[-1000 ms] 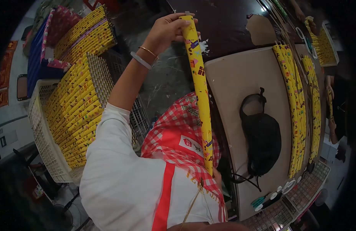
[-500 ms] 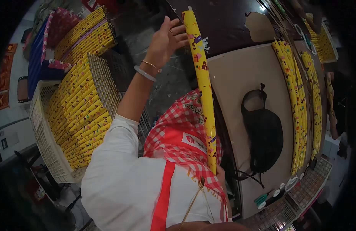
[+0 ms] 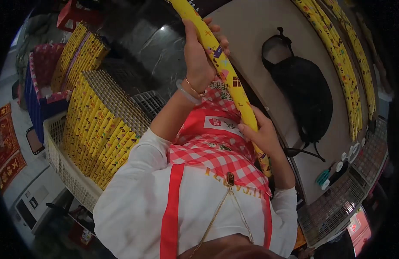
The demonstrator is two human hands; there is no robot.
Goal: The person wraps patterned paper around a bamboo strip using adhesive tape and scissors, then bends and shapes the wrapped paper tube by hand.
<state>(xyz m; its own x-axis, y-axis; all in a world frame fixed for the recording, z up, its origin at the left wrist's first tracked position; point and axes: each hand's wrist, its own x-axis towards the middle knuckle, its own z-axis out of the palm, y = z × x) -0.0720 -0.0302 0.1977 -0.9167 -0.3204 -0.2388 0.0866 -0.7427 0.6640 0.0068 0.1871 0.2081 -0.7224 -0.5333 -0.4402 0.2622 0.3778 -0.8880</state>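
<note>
A long yellow patterned roll (image 3: 227,71) slants from the top of the view down to the right, across the front of the red checked apron. My left hand (image 3: 201,54) is wrapped round its upper part, thumb on the near side and fingertips showing past the far edge. Lower down, my right hand (image 3: 264,131) grips the same roll, with the thumb across it. The roll's top end is cut off by the frame's edge, and its lower end rests near the apron's right side.
To the right, a tabletop (image 3: 251,56) bears a black pouch (image 3: 305,90), more yellow rolls (image 3: 333,56) and teal-handled scissors (image 3: 323,177). Wire baskets (image 3: 329,211) stand at the lower right. A cream crate (image 3: 74,179) at left holds stacked yellow rolls (image 3: 100,134), near a blue box (image 3: 37,108).
My left hand, open beside the roll half a second ago, has closed round it lower down. My right hand has come into clear view on the roll. The camera view has shifted.
</note>
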